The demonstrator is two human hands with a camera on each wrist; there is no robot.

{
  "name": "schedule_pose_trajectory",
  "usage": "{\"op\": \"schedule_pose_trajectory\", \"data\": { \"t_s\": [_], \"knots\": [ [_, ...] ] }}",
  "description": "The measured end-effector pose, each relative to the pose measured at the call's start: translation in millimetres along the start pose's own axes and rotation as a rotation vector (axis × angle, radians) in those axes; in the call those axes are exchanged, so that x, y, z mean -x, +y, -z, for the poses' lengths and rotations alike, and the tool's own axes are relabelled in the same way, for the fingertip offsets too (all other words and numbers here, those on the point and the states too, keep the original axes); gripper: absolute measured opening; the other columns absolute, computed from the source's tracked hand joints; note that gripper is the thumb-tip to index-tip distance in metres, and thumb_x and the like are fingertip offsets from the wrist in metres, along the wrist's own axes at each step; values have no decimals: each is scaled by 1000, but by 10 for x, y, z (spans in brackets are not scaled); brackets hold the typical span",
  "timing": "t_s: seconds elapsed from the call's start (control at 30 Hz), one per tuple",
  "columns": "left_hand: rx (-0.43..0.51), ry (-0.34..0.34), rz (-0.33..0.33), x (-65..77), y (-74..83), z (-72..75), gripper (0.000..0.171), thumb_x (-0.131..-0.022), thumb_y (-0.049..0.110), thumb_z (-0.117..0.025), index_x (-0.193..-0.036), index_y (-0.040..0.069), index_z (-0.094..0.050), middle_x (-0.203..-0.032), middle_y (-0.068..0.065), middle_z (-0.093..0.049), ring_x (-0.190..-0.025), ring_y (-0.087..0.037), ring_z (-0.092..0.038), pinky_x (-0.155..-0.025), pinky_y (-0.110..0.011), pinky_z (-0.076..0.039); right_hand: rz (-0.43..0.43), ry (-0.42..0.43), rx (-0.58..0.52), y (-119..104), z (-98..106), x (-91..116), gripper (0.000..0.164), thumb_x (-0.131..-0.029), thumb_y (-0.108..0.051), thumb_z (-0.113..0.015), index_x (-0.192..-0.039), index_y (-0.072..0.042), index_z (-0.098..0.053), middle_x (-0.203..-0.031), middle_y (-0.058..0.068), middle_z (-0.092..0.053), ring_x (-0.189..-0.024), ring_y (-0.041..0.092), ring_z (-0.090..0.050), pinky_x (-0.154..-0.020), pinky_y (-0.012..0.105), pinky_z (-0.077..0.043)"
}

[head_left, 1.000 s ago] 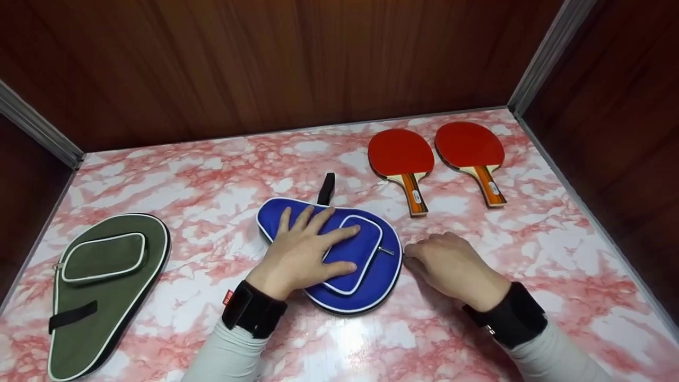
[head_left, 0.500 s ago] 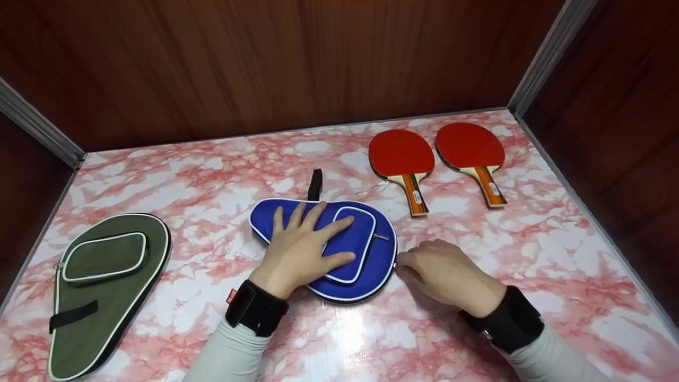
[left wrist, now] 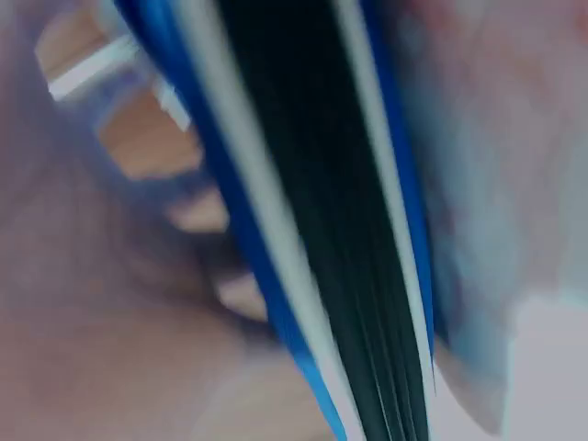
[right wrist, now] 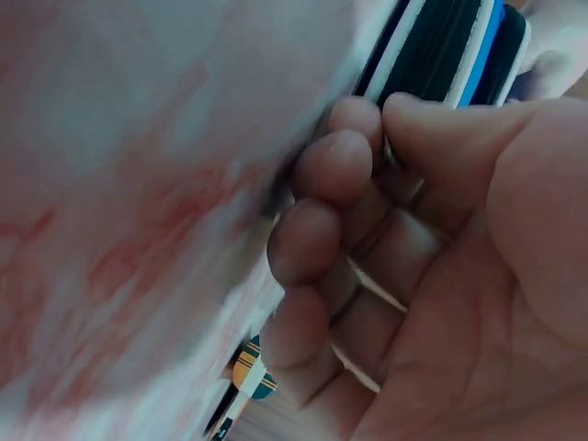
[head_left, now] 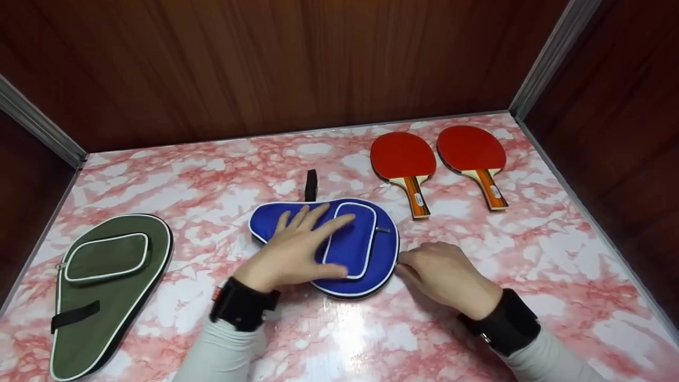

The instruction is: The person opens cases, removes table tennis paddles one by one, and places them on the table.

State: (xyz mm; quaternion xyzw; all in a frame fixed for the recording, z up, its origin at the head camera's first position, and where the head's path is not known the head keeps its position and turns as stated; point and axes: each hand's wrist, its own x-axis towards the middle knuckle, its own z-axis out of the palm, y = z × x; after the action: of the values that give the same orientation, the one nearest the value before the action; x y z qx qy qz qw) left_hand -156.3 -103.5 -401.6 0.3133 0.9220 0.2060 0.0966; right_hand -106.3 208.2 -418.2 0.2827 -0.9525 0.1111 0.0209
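Note:
A blue padded table tennis bat case [head_left: 353, 241] with white piping and a front pocket lies flat in the middle of the head view. My left hand [head_left: 294, 254] is spread over its narrow part and pocket, fingers apart and fairly straight. At the case's rounded right end, my right hand [head_left: 445, 273] has its fingers curled, thumb and forefinger pinching at the zipped edge. The zipper pull is hidden between those fingertips. The right wrist view shows the pinch beside the black zip band [right wrist: 430, 55]. In the left wrist view, the case's black side band [left wrist: 322, 184] runs close to the camera.
Two red table tennis bats [head_left: 403, 155] [head_left: 472, 148] lie at the back right, handles toward me. A green bat case [head_left: 114, 297] with a black strap lies at the left. Dark wood-look panels [head_left: 297, 63] wall the marbled tabletop [head_left: 212, 175] on three sides.
The blue case has shifted slightly left and turned a little. My left hand has risen a bit, its wrist moving left. My right hand has followed the case's edge slightly leftward.

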Motion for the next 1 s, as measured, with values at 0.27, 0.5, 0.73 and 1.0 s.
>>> {"op": "schedule_pose_trajectory", "data": {
  "t_s": [0.27,0.5,0.73,1.0],
  "knots": [
    [-69,-43,0,42,-13,42,100,-78,60,-97,-165,42,-52,-179,-15,-27,-162,-47,-23,-123,-80,-12,-152,64,80,106,-15,-121,29,-105,-16,-69,-77,-16,-64,-64,3,-59,-66,33,-65,-56,53,-51],
    [-60,-4,10,31,-19,-17,95,-79,64,-93,-163,45,-54,-181,-16,-22,-164,-52,-17,-122,-84,-10,-214,50,80,161,3,-227,27,-106,-16,-67,-79,-14,-64,-63,4,-58,-65,36,-66,-57,55,-52],
    [-70,29,14,31,-33,-29,95,-78,69,-91,-163,45,-54,-180,-17,-24,-161,-54,-25,-120,-85,-12,-202,88,74,177,-44,-244,27,-106,-16,-67,-79,-15,-61,-62,4,-57,-64,37,-66,-56,56,-51],
    [-77,39,17,29,-83,-37,97,-74,75,-90,-161,51,-54,-179,-13,-28,-157,-47,-31,-120,-82,-18,-196,84,64,176,-53,-268,26,-105,-16,-68,-79,-15,-63,-63,3,-59,-65,36,-66,-57,56,-51]
  ]
}}
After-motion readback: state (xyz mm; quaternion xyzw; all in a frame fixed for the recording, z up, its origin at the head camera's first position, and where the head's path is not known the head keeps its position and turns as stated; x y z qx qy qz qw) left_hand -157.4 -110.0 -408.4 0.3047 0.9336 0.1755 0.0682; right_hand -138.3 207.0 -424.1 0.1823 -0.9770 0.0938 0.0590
